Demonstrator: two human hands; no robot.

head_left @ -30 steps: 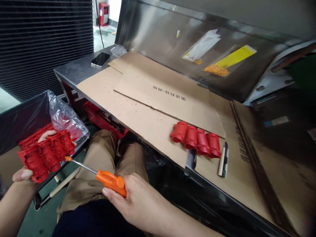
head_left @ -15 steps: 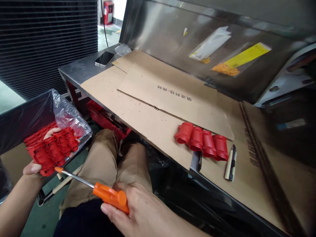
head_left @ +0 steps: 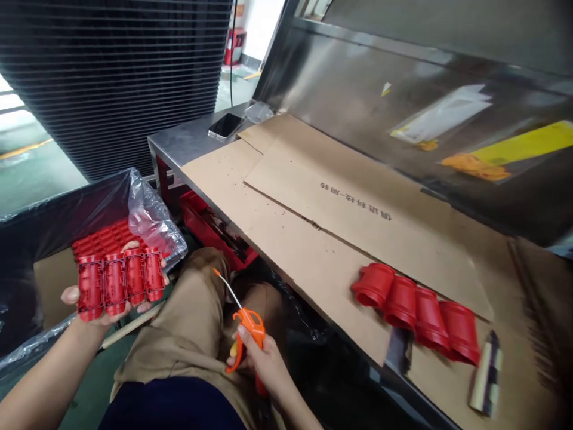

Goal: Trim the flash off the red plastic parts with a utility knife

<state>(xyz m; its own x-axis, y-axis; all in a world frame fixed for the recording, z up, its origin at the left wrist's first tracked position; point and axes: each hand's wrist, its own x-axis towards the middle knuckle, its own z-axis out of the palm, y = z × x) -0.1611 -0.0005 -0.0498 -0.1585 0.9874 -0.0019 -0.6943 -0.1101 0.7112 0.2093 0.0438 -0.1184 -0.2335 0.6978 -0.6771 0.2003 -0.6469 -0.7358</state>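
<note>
My left hand is wrapped round a red plastic part made of several tube-shaped halves joined side by side, its ribbed hollow inside facing me. It is held over the edge of a plastic-lined box. In my right hand is an orange air blow gun, its thin metal nozzle with an orange tip pointing up and left above my knees. The nozzle tip is apart from the red part. On the bench to the right lies a similar red part, rounded side up, beside a knife-like tool.
The lined box at left holds several more red parts. Cardboard sheets cover the metal bench, with a phone at its far corner. A red bin is under the bench edge. Bagged labels hang on the back panel.
My right hand has drawn the blow gun away from the red part and turned its nozzle upward. My left hand has tilted the part to face me. The view has shifted left.
</note>
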